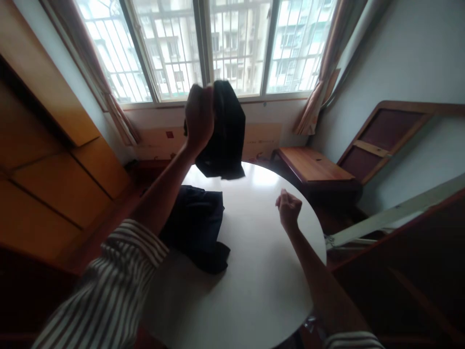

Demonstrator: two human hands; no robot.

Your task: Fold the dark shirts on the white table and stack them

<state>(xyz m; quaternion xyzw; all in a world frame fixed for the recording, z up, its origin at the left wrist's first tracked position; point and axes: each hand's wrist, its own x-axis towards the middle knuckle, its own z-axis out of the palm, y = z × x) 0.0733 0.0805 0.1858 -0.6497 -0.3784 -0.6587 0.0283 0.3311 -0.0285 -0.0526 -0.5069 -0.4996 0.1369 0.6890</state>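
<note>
My left hand point(199, 116) is raised above the far side of the table, its fingers closed on a black piece of cloth point(227, 131). The cloth hangs down to the right of the hand; it looks like a folded garment, but its kind cannot be made out. Below my left forearm lies a pile of dark clothes point(198, 223) on the left part of the white round table point(254, 271). My right hand point(289, 208) is over the table's right side, fingers curled shut, with nothing visible in them. It is apart from the clothes.
A wooden bench or low cabinet point(316, 165) stands beyond the table at the right, near a leaning wooden frame point(385, 131). Wooden cabinets point(54, 189) line the left side. Barred windows point(236, 48) with curtains point(310, 111) are behind. A dark red panel point(410, 261) rises at the right.
</note>
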